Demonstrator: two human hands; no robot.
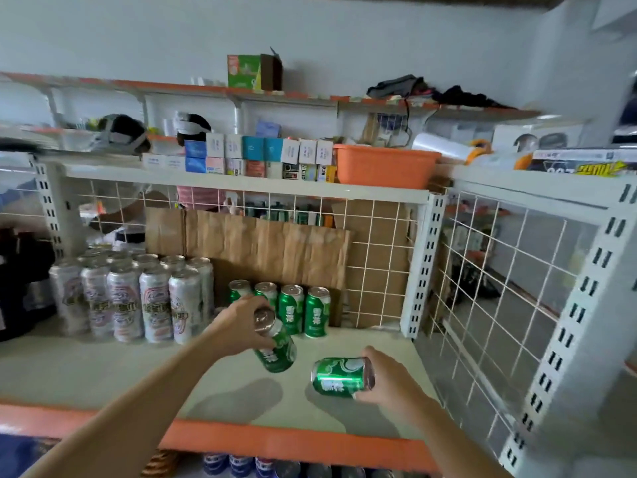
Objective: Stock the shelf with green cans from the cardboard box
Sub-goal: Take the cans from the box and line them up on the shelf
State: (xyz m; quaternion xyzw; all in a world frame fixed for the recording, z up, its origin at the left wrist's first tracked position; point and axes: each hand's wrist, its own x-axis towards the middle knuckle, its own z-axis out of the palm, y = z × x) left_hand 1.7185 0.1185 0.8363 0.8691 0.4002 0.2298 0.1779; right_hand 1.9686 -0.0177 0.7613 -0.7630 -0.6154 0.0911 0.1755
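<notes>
My left hand point(238, 326) grips the top of a green can point(277, 350), which is tilted above the white shelf board point(138, 374). My right hand point(386, 381) holds a second green can point(339, 376) lying sideways just over the board. A row of several green cans point(303, 313) stands upright at the back of the shelf, just behind my left hand. The cardboard box is out of view.
Tall white cans point(138, 298) stand in rows on the left of the shelf. Cardboard sheets point(269, 246) lean against the wire mesh back. A wire mesh panel point(489, 305) closes the right side. An orange bin point(382, 167) and small boxes sit on the shelf above.
</notes>
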